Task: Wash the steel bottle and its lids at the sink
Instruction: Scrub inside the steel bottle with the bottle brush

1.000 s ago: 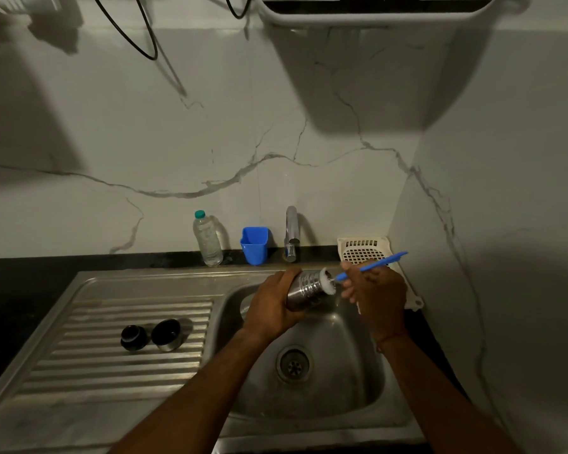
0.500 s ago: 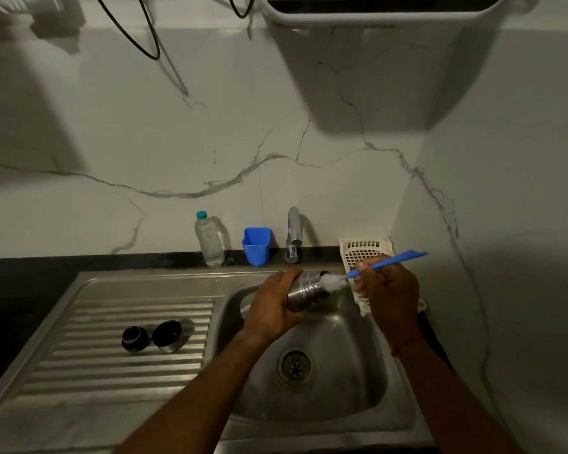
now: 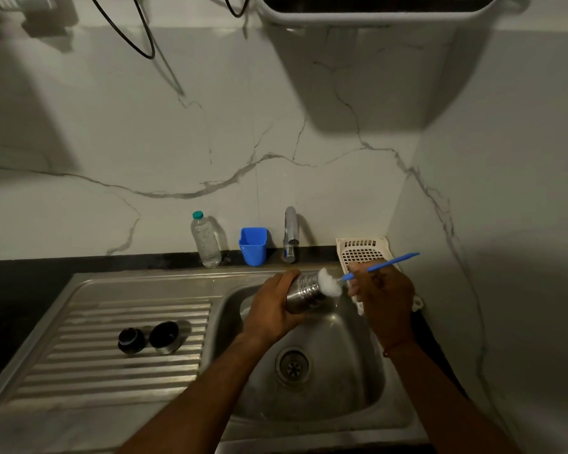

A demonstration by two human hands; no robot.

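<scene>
My left hand (image 3: 273, 306) grips the steel bottle (image 3: 307, 291), held on its side over the sink basin (image 3: 341, 388) with its mouth pointing right. My right hand (image 3: 386, 294) holds the blue handle of a bottle brush (image 3: 382, 265). Its white foamy head (image 3: 329, 283) sits at the bottle's mouth. Two lids lie on the ribbed drainboard (image 3: 95, 371) to the left: a black cap (image 3: 131, 339) and a steel-sided lid (image 3: 165, 336), side by side.
The tap (image 3: 290, 235) stands behind the basin, with no water visibly running. A clear plastic bottle (image 3: 206, 240) and a blue cup (image 3: 253, 245) stand at the wall. A white perforated tray (image 3: 363, 253) lies at the right corner. The drain (image 3: 293, 366) is open.
The brush head has come partly out of the bottle's mouth and shows more foam. My right hand has shifted a little to the right and up. The bottle and lids stay put.
</scene>
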